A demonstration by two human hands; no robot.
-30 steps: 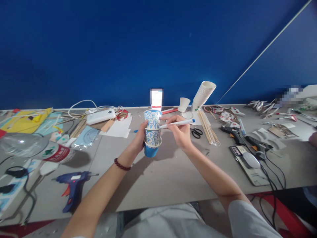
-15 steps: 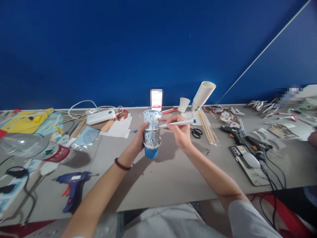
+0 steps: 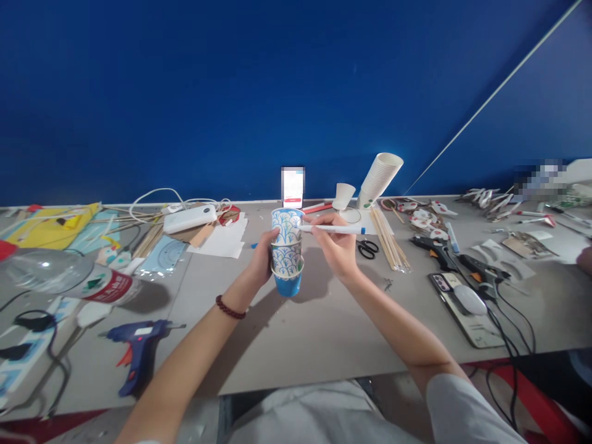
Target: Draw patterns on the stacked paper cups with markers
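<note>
A stack of paper cups (image 3: pixel 287 259) stands upright in front of me, the upper ones white with blue scale-like drawings, the lowest one solid blue. My left hand (image 3: pixel 261 259) grips the stack from its left side, thumb against the upper cup. Between the fingers of my right hand (image 3: pixel 337 246) is a white marker (image 3: pixel 335 229) with a blue end. Its tip points left at the upper cup's right side; whether it touches I cannot tell. Behind the cups a lit phone (image 3: pixel 293 187) leans on the blue wall.
Left lie a bottle (image 3: pixel 69 274), a blue glue gun (image 3: pixel 137 348) and a power strip (image 3: pixel 32 351). To the right are black scissors (image 3: pixel 367 248), wooden sticks (image 3: pixel 388 240), a tall stack of white cups (image 3: pixel 380 179), more glue guns (image 3: pixel 435 250) and a phone (image 3: pixel 467 311). Someone's hand (image 3: pixel 585 258) shows at the right edge.
The cup stack and my left hand have shifted slightly right. The marker lies a little more level, its tip still near the upper cup.
</note>
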